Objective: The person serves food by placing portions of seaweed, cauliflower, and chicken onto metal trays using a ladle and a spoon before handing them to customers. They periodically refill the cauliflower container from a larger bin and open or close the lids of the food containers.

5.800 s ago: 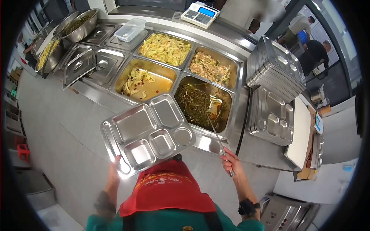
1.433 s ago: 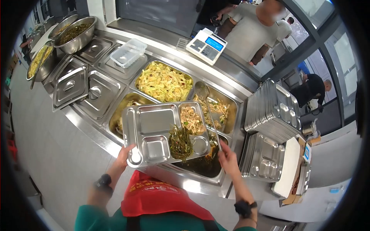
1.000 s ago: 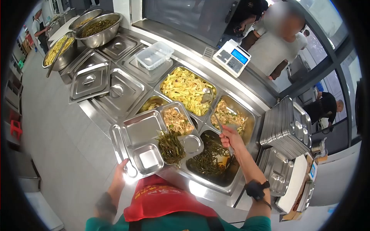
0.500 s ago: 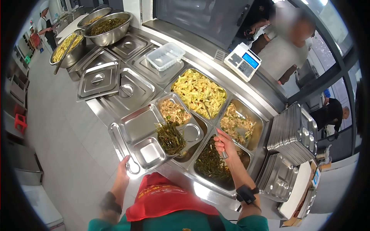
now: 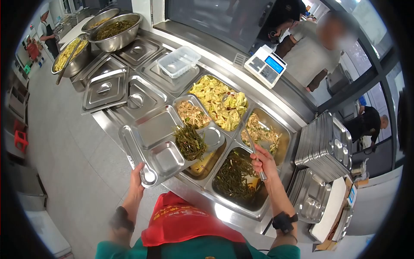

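My left hand [image 5: 137, 178] grips the near-left edge of a steel compartment tray [image 5: 156, 125], beside its long narrow compartment. In the tray lie a shredded pale food with green bits [image 5: 192, 114] and a heap of dark green strips [image 5: 189, 142]; its other compartments are bare. My right hand [image 5: 264, 163] is closed round the metal handle of a serving spoon [image 5: 250, 140]. The handle slants toward the pan of yellow-green cabbage [image 5: 217, 97]; the spoon's head is not clearly visible among the cabbage. Below the hand is a pan of dark green strips [image 5: 235, 177].
Another food pan [image 5: 264, 131] lies right of the cabbage. Stacked trays [image 5: 321, 142] stand at the right. Lidded pans [image 5: 140, 99], a clear plastic container [image 5: 179, 61] and large bowls [image 5: 116, 32] lie left and behind. A scale [image 5: 265, 65] sits on the ledge; a person [image 5: 308, 52] stands beyond.
My right hand has moved right and slightly down with the spoon. Cabbage in its pan is now heaped at the right side. My left hand still holds the tray.
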Available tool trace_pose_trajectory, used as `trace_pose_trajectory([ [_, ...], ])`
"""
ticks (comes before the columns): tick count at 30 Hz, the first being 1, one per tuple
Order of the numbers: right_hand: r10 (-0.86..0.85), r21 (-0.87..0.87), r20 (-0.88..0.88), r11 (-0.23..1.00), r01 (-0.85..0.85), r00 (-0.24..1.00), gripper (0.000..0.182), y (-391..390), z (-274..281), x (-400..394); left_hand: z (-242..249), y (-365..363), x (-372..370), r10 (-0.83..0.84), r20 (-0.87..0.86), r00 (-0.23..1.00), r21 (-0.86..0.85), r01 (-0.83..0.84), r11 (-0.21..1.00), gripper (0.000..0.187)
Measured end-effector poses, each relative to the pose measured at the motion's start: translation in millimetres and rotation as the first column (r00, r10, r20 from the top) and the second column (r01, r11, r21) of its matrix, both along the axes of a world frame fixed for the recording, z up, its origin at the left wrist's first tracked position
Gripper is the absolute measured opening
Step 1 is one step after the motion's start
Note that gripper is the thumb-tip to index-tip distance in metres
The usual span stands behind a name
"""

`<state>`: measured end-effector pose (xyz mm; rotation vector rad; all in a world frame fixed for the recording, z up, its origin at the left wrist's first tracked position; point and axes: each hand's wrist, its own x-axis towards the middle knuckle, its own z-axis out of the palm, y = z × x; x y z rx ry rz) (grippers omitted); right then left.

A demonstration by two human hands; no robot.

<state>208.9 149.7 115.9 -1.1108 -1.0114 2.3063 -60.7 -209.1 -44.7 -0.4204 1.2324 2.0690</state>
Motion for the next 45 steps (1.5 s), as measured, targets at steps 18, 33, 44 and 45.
trace_pose_trajectory([
  [18,0.001,-0.163,-0.069,0.986,-0.012,0.998,0.041,24.3,-45.1,-26.1,10.3,-8.2,28.3,0.015,0.015,1.0,0.003,-0.015,1.0,0.034],
  [33,0.003,-0.005,-0.038,1.0,-0.003,0.999,0.036,-28.1,34.2,48.2,27.9,65.7,-0.9,-0.125,-0.045,0.991,0.121,0.13,0.984,0.032],
  [44,0.114,0.253,0.237,0.952,-0.175,0.965,0.043,-134.2,58.6,118.5,99.0,203.1,39.4,-0.263,0.013,0.965,0.309,0.246,0.919,0.05],
  [45,0.081,0.344,0.283,0.922,-0.18,0.956,0.043,-144.5,49.6,118.7,94.9,204.7,37.1,-0.266,0.008,0.964,0.317,0.25,0.915,0.05],
])
